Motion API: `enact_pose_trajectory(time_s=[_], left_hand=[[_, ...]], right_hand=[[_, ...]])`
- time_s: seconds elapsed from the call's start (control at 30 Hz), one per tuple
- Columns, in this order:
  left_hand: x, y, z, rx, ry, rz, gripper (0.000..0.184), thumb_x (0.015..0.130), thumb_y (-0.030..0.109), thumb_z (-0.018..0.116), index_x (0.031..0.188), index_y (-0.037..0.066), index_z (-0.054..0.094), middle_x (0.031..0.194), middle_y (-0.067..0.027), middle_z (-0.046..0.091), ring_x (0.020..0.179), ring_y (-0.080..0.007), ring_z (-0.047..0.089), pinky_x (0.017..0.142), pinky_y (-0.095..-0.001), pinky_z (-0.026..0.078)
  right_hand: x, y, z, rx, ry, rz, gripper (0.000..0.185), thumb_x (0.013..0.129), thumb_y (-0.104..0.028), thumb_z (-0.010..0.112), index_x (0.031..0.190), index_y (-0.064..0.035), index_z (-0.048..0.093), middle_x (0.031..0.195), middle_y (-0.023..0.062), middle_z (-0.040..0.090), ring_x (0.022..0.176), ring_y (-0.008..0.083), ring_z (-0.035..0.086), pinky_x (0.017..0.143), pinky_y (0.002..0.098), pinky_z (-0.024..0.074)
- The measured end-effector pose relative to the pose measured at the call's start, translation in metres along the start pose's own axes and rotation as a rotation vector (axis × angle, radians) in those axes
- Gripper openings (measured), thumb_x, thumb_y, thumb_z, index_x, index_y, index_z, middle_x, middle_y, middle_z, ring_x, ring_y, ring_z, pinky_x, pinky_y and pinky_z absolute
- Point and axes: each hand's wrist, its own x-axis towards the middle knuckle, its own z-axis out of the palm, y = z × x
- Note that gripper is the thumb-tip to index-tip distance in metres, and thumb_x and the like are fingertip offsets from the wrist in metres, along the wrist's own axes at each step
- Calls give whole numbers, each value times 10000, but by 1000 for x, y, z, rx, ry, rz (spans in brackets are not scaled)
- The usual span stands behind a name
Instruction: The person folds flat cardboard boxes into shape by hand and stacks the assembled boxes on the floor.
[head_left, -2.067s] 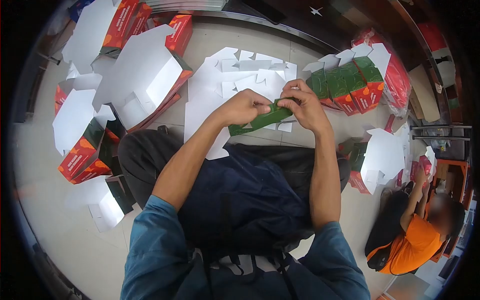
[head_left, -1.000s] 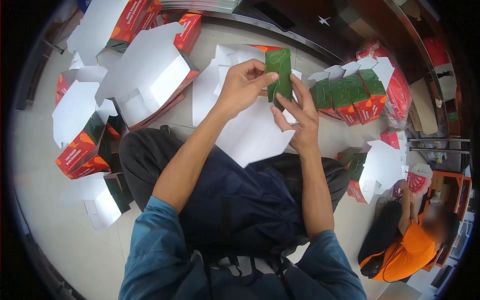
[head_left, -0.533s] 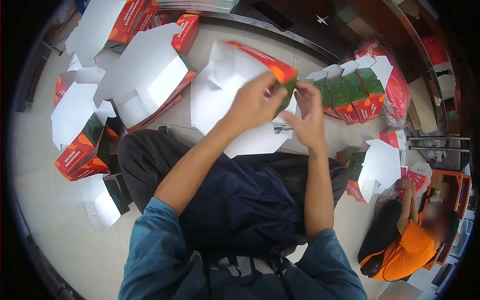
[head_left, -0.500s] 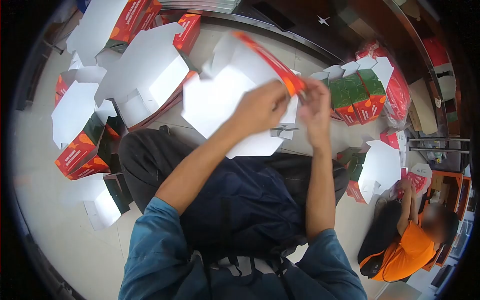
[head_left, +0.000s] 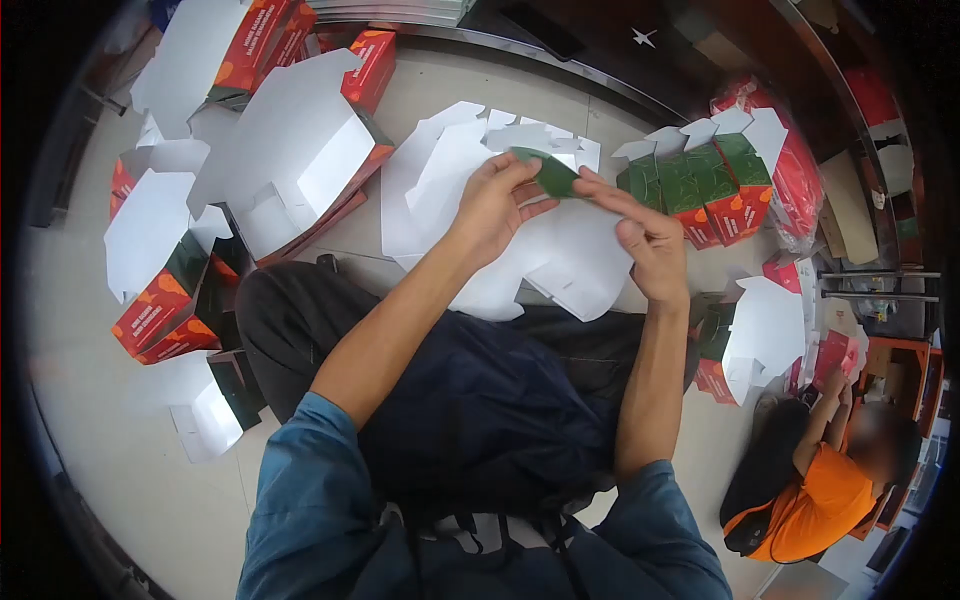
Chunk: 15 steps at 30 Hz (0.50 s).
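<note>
From here, I see the left hand (head_left: 490,207) pinching a part-folded box (head_left: 558,178), the right hand's (head_left: 656,248) fingers extended against it. Several cartons (head_left: 705,178) look formed; sheets (head_left: 402,218) lie flat.

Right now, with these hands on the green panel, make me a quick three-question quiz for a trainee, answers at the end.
1. Choose one: the left hand is gripping (A) a phone, (B) a green panel, (C) a red bag.
2. True or false: the co-worker is wearing a blue shirt.
3. Fill in: the insides of the open boxes are ____.

Key: 1. B. 2. False, it is orange. 3. White.
</note>
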Motion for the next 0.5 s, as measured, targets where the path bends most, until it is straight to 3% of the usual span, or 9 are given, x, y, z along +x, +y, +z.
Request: enact_pose_trajectory(time_s=[0.07,0.17,0.27,0.3,0.5], left_hand=[[6,-6,-12,-135,-56,-15,335,907,82,620,1210,29,489,1100,-108,620,1034,-195,622,932,-379,513],[-1,-7,4,-152,-55,10,313,897,-12,590,1194,23,500,1113,-103,614,1032,-200,624,926,-379,517],[0,-1,0,-121,-106,6,320,893,-16,600,1195,32,507,1120,-96,607,1034,-202,622,920,-373,521],[-2,2,2,-52,-68,20,316,895,-5,606,1194,32,510,1122,-95,607,1036,-202,621,916,-374,523],[-3,-1,5,101,-17,73,290,906,44,643,1180,29,549,1119,-83,610,1021,-177,624,854,-324,552]], right_hand=[[-3,2,5,262,224,130,329,922,-143,625,1228,-24,643,1294,125,612,1288,259,493,1049,373,405],[8,1,21,-262,371,10,336,909,-134,638,1228,-29,641,1325,131,588,1281,265,500,1028,373,425],[5,6,25,-561,92,-109,332,895,-107,645,1221,-40,645,1379,136,539,1277,278,505,1022,370,430],[4,7,25,-492,56,-79,309,882,-87,653,1189,-46,664,1423,137,493,1287,293,496,1025,374,426],[-1,4,22,-388,56,-13,289,875,-108,665,1157,-50,688,1414,145,502,1296,290,489,1028,377,424]])
